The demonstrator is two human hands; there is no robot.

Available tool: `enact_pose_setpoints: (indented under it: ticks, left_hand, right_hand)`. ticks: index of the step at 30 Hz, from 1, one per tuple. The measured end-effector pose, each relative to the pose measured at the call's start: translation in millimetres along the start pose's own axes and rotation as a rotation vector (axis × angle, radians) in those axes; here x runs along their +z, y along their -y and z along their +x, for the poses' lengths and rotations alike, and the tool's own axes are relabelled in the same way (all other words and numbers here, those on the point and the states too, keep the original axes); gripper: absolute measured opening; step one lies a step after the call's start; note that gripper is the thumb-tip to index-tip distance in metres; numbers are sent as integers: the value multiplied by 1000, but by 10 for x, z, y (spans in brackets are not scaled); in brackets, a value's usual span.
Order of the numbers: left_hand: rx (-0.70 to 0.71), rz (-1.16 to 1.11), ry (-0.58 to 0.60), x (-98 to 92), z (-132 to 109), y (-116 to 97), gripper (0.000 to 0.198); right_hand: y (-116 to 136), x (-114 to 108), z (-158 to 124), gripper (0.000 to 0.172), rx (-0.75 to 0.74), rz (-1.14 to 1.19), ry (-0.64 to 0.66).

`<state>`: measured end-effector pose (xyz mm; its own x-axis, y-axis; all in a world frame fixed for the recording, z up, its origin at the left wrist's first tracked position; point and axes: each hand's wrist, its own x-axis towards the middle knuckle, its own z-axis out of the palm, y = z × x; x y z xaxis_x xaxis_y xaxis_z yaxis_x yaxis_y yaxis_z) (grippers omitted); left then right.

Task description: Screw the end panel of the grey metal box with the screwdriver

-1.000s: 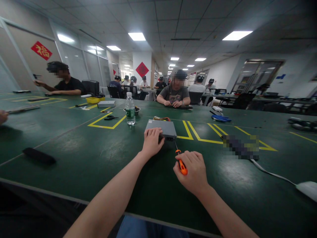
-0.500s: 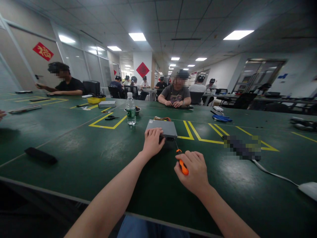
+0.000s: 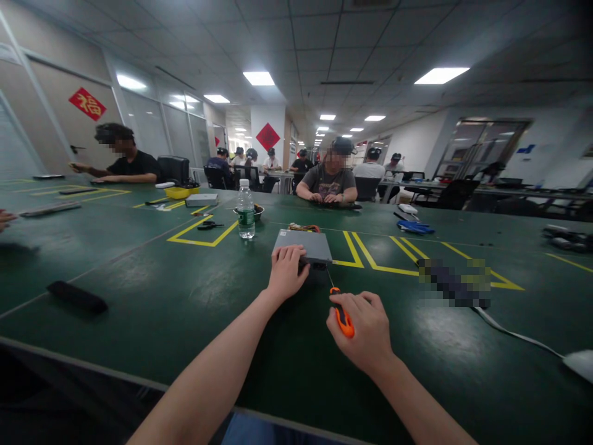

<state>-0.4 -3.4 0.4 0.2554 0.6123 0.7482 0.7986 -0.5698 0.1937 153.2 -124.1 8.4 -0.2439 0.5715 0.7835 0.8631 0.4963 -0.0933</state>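
A grey metal computer power supply [image 3: 311, 243] lies on the green table, its bundle of coloured wires [image 3: 303, 228] at the far side and a black socket on the near face. My left hand [image 3: 287, 272] grips its near left edge, fingers on top and thumb at the near face. In my right hand [image 3: 364, 327] is a screwdriver [image 3: 344, 321] with an orange and black handle. Its thin shaft points up and away, the tip at the near right corner of the power supply. Whether the tip sits in a screw is too small to tell.
A water bottle [image 3: 246, 210] stands before a metal bowl [image 3: 258, 213] beyond my left hand. Black pliers [image 3: 210, 225] lie farther left, a black pouch-like item [image 3: 78, 297] nearer. At right are a blurred-out dark object [image 3: 451, 283] with a white cable and blue gloves [image 3: 416, 227]. A person [image 3: 331, 179] sits opposite.
The view has tilted slightly up, so the table sits a little lower. The screwdriver's handle shows more black, as if turned. Both hands keep their holds.
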Motion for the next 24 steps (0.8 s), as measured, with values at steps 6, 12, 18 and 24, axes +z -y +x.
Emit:
enact_pose_setpoints:
  ticks: [6,12,18,24]
  left_hand:
    - [-7,0,10,2,4,-4,25]
    - [1,3,8,6,4,4,26]
    - [8,-3,-1,14,-1,15,26]
    - [-14,-5,14,14,4,2,27]
  right_hand:
    - [49,41,28,15,-70,42,53]
    - [64,104,58,16,-79,12,70]
    - [65,117,63,15,-73,18,63]
    - [60,121,62,16,-88,-9,57]
